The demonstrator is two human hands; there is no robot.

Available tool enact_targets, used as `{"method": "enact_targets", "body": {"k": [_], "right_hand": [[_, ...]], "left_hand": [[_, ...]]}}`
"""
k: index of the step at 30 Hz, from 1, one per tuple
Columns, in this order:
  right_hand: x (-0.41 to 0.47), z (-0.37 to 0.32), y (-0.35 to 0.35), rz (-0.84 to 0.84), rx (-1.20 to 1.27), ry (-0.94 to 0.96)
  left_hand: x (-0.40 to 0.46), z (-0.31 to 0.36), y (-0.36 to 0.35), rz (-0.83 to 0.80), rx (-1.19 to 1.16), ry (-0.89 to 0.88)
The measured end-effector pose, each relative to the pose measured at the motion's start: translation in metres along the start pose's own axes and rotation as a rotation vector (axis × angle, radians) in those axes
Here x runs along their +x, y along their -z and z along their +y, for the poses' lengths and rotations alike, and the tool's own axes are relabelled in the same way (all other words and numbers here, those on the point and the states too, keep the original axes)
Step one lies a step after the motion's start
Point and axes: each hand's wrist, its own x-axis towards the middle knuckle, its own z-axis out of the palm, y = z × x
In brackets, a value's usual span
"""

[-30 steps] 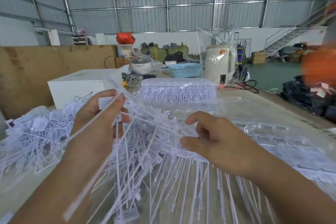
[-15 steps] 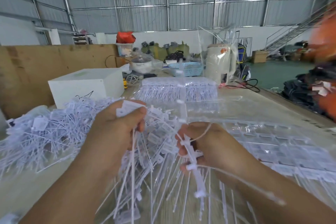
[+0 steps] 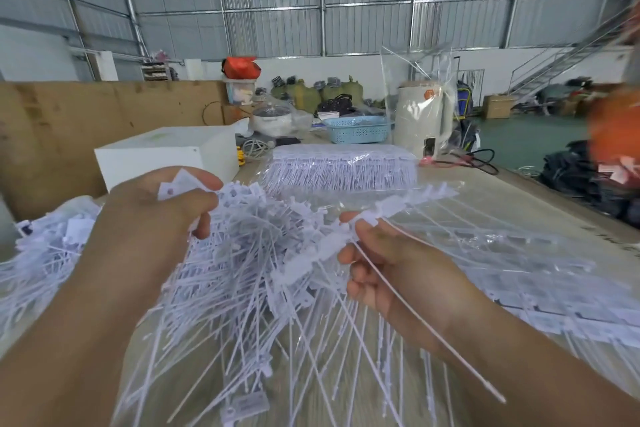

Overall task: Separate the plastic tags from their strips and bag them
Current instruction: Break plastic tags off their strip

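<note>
A metal-walled warehouse surrounds the wooden table (image 3: 512, 184), where a heap of loose tags (image 3: 221, 274) spreads toward its left edge and a bagged stack of strips (image 3: 341, 166) lies farther back. The left hand (image 3: 149, 225) clutches a bunch of detached tags; the right hand (image 3: 391, 263) has its fingers curled round a bare strip (image 3: 332, 243). Separation looks underway; next, that strip likely needs discarding.

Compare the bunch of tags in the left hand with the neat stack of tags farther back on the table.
The bunch of tags is loose and tangled, its tails splaying in many directions; the stack of tags lies flat in tidy rows with tails parallel. The bunch is gripped by the left hand; the stack rests untouched on the table, apparently wrapped in clear plastic. Both are white plastic tags.
</note>
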Motion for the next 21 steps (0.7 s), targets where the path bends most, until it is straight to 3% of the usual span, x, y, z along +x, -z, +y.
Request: {"method": "enact_targets", "body": {"k": [3, 6, 9, 12, 16, 21], "right_hand": [[0.003, -0.002, 0.000, -0.016, 0.113, 0.012], [0.004, -0.003, 0.000, -0.019, 0.189, 0.025], [0.005, -0.004, 0.000, -0.011, 0.230, 0.037], [0.005, -0.006, -0.001, 0.013, 0.241, 0.044], [0.003, -0.005, -0.003, 0.017, 0.212, 0.050], [0.001, -0.008, -0.002, -0.008, 0.159, -0.008]], "left_hand": [[-0.013, 0.016, -0.009, 0.011, 0.074, -0.081], [-0.028, 0.031, -0.024, -0.133, 0.156, -0.143], [-0.036, 0.040, -0.033, -0.336, -0.046, -0.117], [-0.036, 0.039, -0.037, -0.429, -0.216, -0.069], [-0.037, 0.034, -0.038, -0.462, -0.408, 0.022], [-0.039, 0.033, -0.045, -0.379, -0.309, -0.047]]}}
